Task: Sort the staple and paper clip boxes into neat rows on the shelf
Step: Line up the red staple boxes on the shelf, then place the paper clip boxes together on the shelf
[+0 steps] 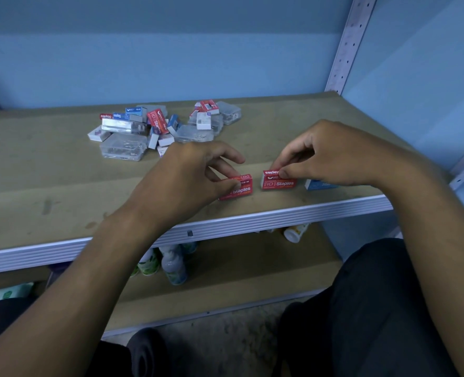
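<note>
Closest to me, below the shelf [62,164] I am working on, a lower board carries a few bottles [171,263], some with green labels, and a white bottle [296,232] lying further right under the shelf's pale ribbed front edge. On the brown shelf board, near that front edge, my left hand [190,178] curls its thumb and fingers round a red staples box [239,187], which lies flat with its printed face toward me, slightly skewed. Just beside it to the right, apart by a narrow gap, sits a second red staples box [278,180]; my right hand [326,153] pinches its top edge between thumb and curled fingers. Right of that, partly hidden under my right wrist, a blue box [318,184] rests on the board in line with the two red ones. Further back, well apart from this front row, lies an unsorted heap [141,126] of small boxes: red and blue staple cartons, white ones, a silvery one, and clear plastic cases [124,149] with what look like metal clips inside. A smaller cluster [214,115] of clear cases and white and red cartons sits just right of the heap. Behind everything stands the blue wall, with a perforated metal upright [347,44] rising at the shelf's right rear corner.
</note>
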A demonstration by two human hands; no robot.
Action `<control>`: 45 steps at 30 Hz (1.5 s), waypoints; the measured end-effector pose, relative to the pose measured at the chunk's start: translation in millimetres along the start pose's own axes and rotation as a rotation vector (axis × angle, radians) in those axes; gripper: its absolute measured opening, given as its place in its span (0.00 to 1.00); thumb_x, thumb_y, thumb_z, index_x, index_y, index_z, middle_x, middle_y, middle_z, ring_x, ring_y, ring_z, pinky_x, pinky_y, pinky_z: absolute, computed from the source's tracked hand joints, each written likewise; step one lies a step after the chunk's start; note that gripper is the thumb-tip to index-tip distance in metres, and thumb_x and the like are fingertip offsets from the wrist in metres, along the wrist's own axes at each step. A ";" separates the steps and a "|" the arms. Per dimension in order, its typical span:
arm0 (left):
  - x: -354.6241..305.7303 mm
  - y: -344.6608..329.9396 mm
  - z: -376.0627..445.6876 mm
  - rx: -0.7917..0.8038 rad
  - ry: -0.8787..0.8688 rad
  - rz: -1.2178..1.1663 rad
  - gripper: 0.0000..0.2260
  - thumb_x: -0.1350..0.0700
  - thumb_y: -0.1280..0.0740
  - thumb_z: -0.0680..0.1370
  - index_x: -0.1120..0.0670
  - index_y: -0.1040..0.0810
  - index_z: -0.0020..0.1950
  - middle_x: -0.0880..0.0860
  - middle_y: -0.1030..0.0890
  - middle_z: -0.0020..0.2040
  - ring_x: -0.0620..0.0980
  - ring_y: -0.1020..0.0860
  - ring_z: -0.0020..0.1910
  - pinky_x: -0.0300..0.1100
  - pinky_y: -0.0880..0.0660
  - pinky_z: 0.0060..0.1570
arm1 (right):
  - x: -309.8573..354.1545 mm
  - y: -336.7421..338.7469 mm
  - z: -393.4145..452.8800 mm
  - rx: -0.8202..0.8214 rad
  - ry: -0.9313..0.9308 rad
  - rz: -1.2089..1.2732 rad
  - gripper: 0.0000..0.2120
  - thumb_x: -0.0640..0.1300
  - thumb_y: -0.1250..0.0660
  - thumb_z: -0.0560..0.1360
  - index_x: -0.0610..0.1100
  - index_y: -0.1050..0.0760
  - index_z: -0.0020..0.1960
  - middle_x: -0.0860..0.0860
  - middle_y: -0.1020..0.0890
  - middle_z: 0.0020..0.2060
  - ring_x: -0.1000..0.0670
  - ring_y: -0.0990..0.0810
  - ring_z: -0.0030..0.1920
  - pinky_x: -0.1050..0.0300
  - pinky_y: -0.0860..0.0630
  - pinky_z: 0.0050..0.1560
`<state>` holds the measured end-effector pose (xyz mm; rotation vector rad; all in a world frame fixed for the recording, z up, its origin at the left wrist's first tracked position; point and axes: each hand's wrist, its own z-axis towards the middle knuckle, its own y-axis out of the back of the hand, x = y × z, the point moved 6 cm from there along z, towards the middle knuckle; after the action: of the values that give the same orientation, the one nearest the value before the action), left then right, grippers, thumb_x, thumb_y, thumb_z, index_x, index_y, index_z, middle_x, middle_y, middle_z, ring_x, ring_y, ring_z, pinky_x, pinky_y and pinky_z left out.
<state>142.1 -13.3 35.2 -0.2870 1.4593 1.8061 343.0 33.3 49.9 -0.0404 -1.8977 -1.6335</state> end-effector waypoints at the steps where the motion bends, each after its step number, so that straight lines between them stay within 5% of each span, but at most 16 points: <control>1: -0.7 -1.4 0.0 0.006 -0.007 0.004 0.16 0.56 0.24 0.72 0.48 0.18 0.58 0.42 0.15 0.44 0.37 0.17 0.40 0.38 0.20 0.46 | -0.7 -0.7 -0.5 0.012 -0.004 0.002 0.06 0.50 0.26 0.75 0.58 0.13 0.50 0.64 0.14 0.42 0.64 0.18 0.45 0.65 0.23 0.48; 12: -3.3 -7.2 0.9 0.008 -0.040 0.038 0.16 0.55 0.23 0.71 0.49 0.18 0.58 0.42 0.14 0.45 0.37 0.17 0.41 0.36 0.21 0.47 | 0.4 -4.2 -1.0 0.059 0.009 0.004 0.06 0.49 0.26 0.75 0.58 0.13 0.49 0.65 0.14 0.42 0.65 0.18 0.45 0.60 0.20 0.53; 16: -4.4 0.4 -0.1 -0.027 -0.041 0.033 0.15 0.47 0.26 0.73 0.47 0.18 0.58 0.41 0.15 0.44 0.36 0.17 0.40 0.38 0.19 0.46 | 0.9 -1.8 -2.4 0.048 0.019 0.020 0.06 0.50 0.28 0.77 0.60 0.14 0.50 0.65 0.14 0.43 0.66 0.18 0.46 0.63 0.22 0.50; 22: 5.5 23.1 0.1 -0.137 -0.025 0.095 0.07 0.50 0.29 0.76 0.48 0.15 0.52 0.39 0.17 0.42 0.34 0.19 0.42 0.26 0.24 0.44 | 7.4 1.5 2.9 -0.077 0.041 0.063 0.07 0.50 0.30 0.78 0.61 0.15 0.51 0.65 0.15 0.45 0.66 0.19 0.47 0.66 0.25 0.50; 31: 21.4 23.7 -5.1 -0.095 0.022 0.118 0.05 0.50 0.29 0.76 0.47 0.16 0.50 0.41 0.16 0.43 0.38 0.18 0.42 0.41 0.20 0.46 | 29.6 -13.9 17.9 -0.060 0.088 0.040 0.08 0.49 0.30 0.78 0.60 0.15 0.50 0.64 0.15 0.44 0.69 0.21 0.46 0.74 0.30 0.41; 35: 33.0 33.4 -5.5 -0.100 0.050 0.139 0.07 0.50 0.28 0.75 0.47 0.16 0.52 0.41 0.16 0.47 0.38 0.19 0.46 0.42 0.21 0.49 | 41.6 -23.0 27.7 -0.054 0.107 0.029 0.08 0.48 0.30 0.77 0.60 0.15 0.51 0.64 0.15 0.44 0.68 0.20 0.46 0.72 0.27 0.45; 40: 57.7 62.2 -7.9 -0.172 0.129 0.240 0.15 0.54 0.24 0.71 0.48 0.17 0.57 0.42 0.18 0.53 0.43 0.22 0.51 0.39 0.24 0.55 | 56.7 -38.2 50.7 -0.057 0.159 0.045 0.13 0.48 0.29 0.76 0.60 0.19 0.58 0.61 0.18 0.56 0.63 0.20 0.51 0.59 0.23 0.59; 45: 87.8 88.6 -8.8 -0.220 0.247 0.324 0.22 0.47 0.23 0.68 0.48 0.20 0.61 0.48 0.21 0.60 0.48 0.24 0.59 0.38 0.30 0.56 | 67.0 -44.5 79.2 -0.095 0.164 0.019 0.23 0.49 0.29 0.76 0.61 0.26 0.69 0.53 0.27 0.67 0.53 0.25 0.64 0.61 0.31 0.60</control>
<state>20.2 12.9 43.5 -0.4152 1.5443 2.2653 236.7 69.8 39.2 0.0353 -1.6920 -1.6602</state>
